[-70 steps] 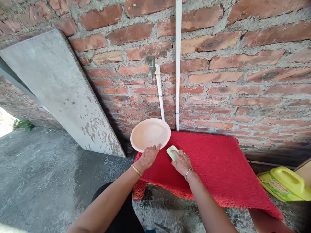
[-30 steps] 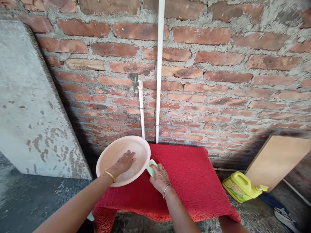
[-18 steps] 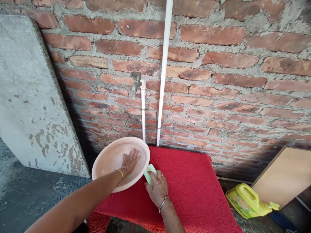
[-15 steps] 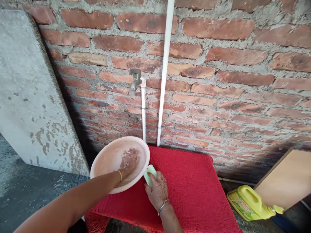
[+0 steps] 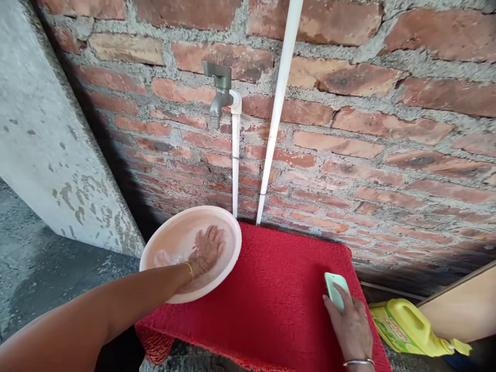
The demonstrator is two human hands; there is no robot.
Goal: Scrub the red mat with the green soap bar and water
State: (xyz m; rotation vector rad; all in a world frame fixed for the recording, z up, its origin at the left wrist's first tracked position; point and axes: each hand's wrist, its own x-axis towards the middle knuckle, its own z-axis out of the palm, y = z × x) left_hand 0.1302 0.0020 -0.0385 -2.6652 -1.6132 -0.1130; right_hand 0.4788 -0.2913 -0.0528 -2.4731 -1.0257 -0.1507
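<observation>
My left hand (image 5: 208,249), with a thin gold bracelet on its wrist, lies in the water of a pale pink basin (image 5: 232,258). Its fingers are spread, and nothing shows in them. The basin tilts over the left part of a red fleecy cloth (image 5: 271,289). Toward the cloth's right side, my right hand (image 5: 353,326) wears a silver bangle and grips a pale green flat block with rounded corners (image 5: 334,285). The block appears against the cloth; its exact kind and its underside cannot be made out.
A grey tap (image 5: 220,95) and white pipes (image 5: 277,113) run up the brick wall (image 5: 364,124) behind. At left leans a concrete slab (image 5: 58,139). A yellow jug (image 5: 413,325) and a tan board (image 5: 461,305) stand at right.
My right hand has slid the pale green block from beside the basin to the cloth's right side. In the basin, my left hand's fingers are more spread. The view has shifted closer and lower.
</observation>
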